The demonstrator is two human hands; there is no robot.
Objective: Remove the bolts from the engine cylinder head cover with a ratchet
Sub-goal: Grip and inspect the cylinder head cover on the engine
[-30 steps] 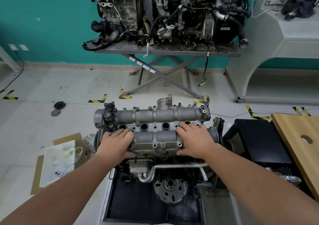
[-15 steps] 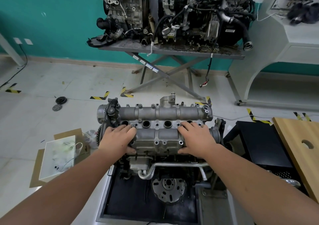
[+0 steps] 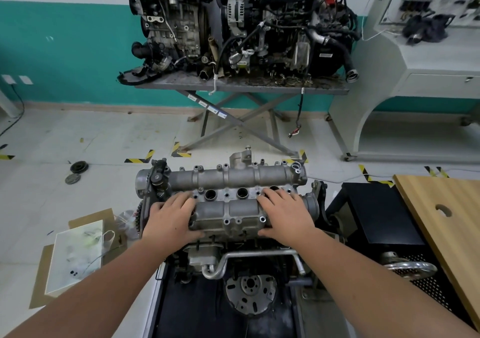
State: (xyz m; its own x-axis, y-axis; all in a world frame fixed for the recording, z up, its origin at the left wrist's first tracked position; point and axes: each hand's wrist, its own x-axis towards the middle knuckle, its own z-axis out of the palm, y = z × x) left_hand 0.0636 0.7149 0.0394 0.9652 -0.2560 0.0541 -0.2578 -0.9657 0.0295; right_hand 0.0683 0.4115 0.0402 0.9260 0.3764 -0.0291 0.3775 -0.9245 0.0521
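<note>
Hands on cover [image 3: 228,208], which sits atop the engine at centre frame, on a dark stand [image 3: 181,311]. Left hand [image 3: 171,221] lies palm-down on the cover's left end, fingers spread over the top and thumb along the near edge. Right hand [image 3: 287,217] rests likewise on the right end (thumb under the near lip); whether either truly grips the cover cannot be told. Plug wells [image 3: 242,193] show between the hands. Wooden board [image 3: 446,223] lies at right; a second engine [image 3: 241,26] stands on a table behind.
</note>
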